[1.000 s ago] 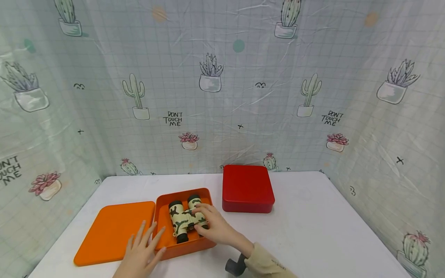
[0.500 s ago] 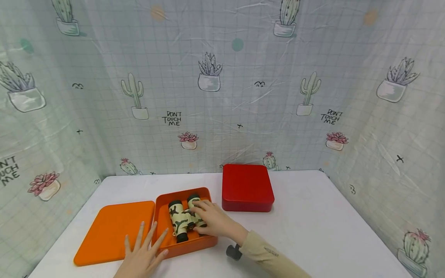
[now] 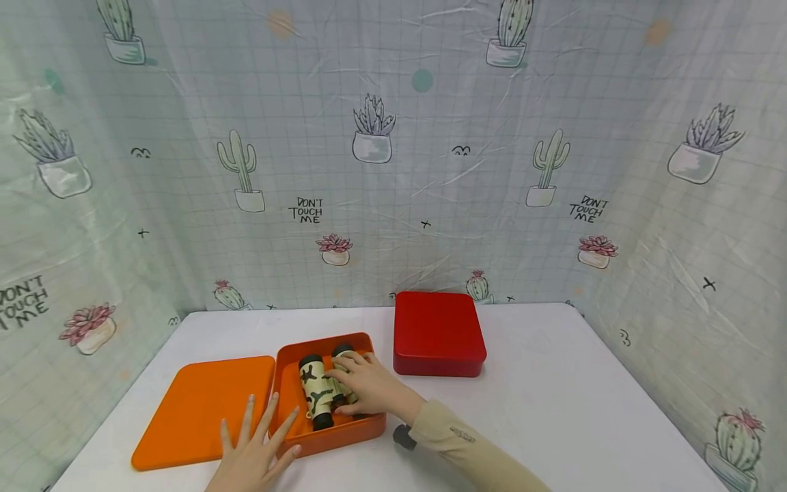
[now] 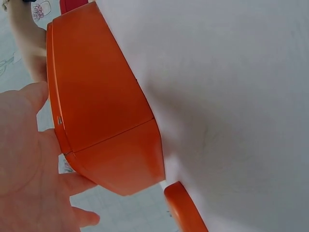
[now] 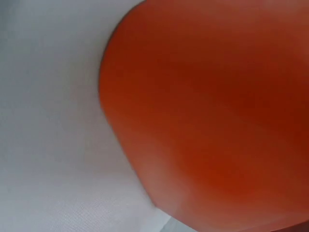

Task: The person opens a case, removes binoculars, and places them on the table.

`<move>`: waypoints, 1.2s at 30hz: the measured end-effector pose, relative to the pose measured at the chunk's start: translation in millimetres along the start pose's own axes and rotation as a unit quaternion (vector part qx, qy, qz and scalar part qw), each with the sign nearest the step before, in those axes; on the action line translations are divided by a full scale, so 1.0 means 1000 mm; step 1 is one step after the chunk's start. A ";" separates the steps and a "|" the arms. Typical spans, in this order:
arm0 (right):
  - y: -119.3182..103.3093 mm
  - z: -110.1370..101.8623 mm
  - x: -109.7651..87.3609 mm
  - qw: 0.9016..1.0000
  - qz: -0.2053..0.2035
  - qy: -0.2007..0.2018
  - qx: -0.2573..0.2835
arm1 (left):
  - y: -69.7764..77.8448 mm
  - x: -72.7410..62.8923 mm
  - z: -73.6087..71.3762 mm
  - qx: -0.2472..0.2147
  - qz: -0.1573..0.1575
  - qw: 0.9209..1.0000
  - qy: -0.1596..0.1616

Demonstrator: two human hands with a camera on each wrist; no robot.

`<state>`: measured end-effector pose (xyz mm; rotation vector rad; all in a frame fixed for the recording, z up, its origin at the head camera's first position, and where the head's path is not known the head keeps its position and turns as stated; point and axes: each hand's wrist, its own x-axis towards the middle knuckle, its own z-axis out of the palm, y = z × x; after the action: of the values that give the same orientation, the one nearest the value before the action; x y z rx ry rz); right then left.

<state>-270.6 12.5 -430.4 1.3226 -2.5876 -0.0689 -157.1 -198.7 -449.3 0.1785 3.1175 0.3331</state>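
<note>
Binoculars (image 3: pixel 318 391), under right hand (image 3: pixel 369 387), left hand (image 3: pixel 248 459) near

head: above, forward-down, wide | left wrist: near | right wrist: closest | all share: orange box (image 4: pixel 99 89)

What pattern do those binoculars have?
Camouflage: the binoculars show dark patches on cream, best in the head view.

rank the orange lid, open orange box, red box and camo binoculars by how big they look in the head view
1. Open orange box and orange lid: too alike to rank; the left hand covers part of both
2. Red box, which sits farther back
3. Camo binoculars, partly under the right hand
</note>
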 end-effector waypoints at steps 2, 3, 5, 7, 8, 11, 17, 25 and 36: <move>0.000 0.001 0.001 1.000 0.001 -0.006 -0.008 | 0.000 0.000 0.000 0.000 -0.002 1.000 0.001; 0.000 0.002 0.002 1.000 0.002 -0.008 -0.011 | 0.001 0.000 0.000 0.000 -0.003 1.000 0.000; -0.001 0.003 0.002 1.000 0.004 -0.012 -0.017 | 0.001 0.000 0.000 0.001 -0.004 1.000 0.001; 0.000 0.006 0.003 1.000 0.007 -0.014 -0.019 | 0.001 0.000 0.000 0.003 -0.007 1.000 -0.001; 0.000 0.007 0.004 1.000 0.007 -0.015 -0.020 | 0.001 0.000 0.001 0.003 -0.008 1.000 -0.002; 0.001 0.011 0.005 1.000 0.008 -0.013 -0.018 | 0.001 0.000 0.001 0.003 -0.011 1.000 -0.006; 0.002 0.016 0.007 1.000 -0.004 0.011 -0.022 | 0.003 -0.001 0.001 0.006 -0.012 1.000 -0.006; 0.003 0.020 0.010 0.999 -0.014 0.034 -0.022 | 0.004 0.001 -0.001 0.001 -0.012 1.000 -0.016; 0.003 0.022 0.010 0.999 -0.004 0.039 -0.002 | 0.004 0.008 -0.002 -0.005 0.030 0.997 0.074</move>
<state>-283.3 5.0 -449.8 1.3088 -2.5164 -0.0237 -164.2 -194.1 -445.9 0.2590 3.2603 0.3782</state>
